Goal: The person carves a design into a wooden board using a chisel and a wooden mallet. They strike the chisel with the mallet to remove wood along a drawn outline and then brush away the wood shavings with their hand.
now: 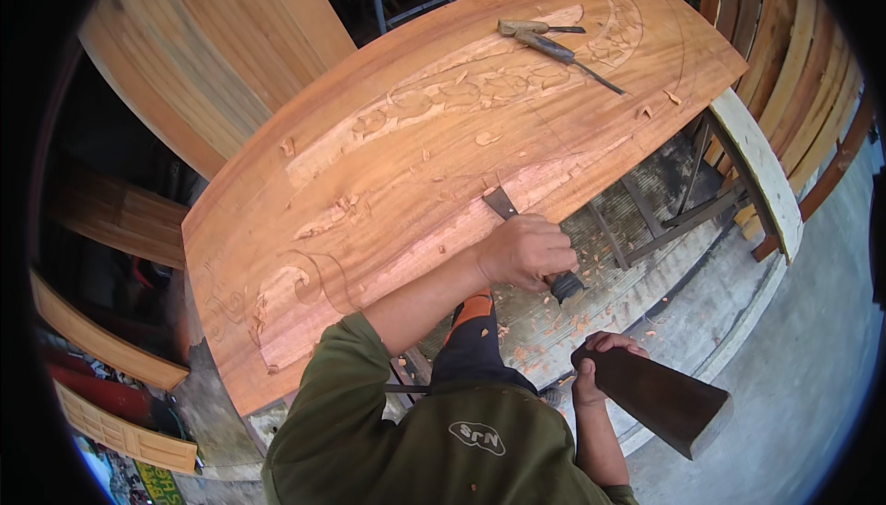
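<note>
My left hand (528,252) is wrapped round the dark handle of a wide chisel (500,202). The chisel's flat blade rests on a broad wooden panel (388,173), at a pale, freshly cut band near the side closest to me. My right hand (602,366) grips a dark wooden mallet (660,401) off the panel, low and to the right. Its grip is mostly hidden by the fingers. Carved leaf-like relief (461,90) runs along the panel's far part, and a scroll outline (300,279) shows at its left.
Two wooden-handled carving chisels (549,46) lie on the far right of the panel. Wood chips (489,138) are scattered over it and below. A metal frame (688,223) stands under the panel. Boards (784,62) lean at the right; a large panel (203,53) stands at the far left.
</note>
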Available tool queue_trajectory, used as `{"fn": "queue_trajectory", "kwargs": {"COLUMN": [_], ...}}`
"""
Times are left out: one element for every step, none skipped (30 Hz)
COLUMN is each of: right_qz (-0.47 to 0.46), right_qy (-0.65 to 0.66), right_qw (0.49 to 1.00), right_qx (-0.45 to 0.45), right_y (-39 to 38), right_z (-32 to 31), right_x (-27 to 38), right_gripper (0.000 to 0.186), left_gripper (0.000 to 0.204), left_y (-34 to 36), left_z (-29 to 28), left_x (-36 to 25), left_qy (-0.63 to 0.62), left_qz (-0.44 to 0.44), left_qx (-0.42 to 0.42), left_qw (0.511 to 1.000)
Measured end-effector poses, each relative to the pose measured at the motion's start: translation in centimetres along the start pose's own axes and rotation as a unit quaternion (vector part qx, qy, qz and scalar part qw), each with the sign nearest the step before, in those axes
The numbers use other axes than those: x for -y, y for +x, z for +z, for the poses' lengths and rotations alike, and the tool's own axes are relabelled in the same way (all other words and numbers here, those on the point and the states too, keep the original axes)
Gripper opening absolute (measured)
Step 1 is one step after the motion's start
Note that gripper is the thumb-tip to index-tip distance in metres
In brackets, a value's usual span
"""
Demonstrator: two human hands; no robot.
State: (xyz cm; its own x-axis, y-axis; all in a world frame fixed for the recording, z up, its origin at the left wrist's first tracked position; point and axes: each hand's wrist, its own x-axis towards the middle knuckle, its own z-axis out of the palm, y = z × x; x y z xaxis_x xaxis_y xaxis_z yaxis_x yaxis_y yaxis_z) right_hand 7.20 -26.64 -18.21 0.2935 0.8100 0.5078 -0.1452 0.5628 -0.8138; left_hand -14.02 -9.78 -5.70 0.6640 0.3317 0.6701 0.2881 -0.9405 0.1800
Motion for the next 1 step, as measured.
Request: {"fn": "queue_trajectory", "kwargs": {"right_qz": [0.0], "right_qy": [-0.002], "right_qw": [1.0], "right_qx": [-0.001], "right_y": [-0.13], "right_z": [-0.12], "right_x": [0.07], "right_gripper": [0.068], "left_gripper": [0.022], "left_y": [-0.11], "left_z": [-0.05], "left_x": [0.11], "left_qy": [0.007], "left_qz": [-0.001], "left_qx": [0.018], "left_qw": [1.0]}}
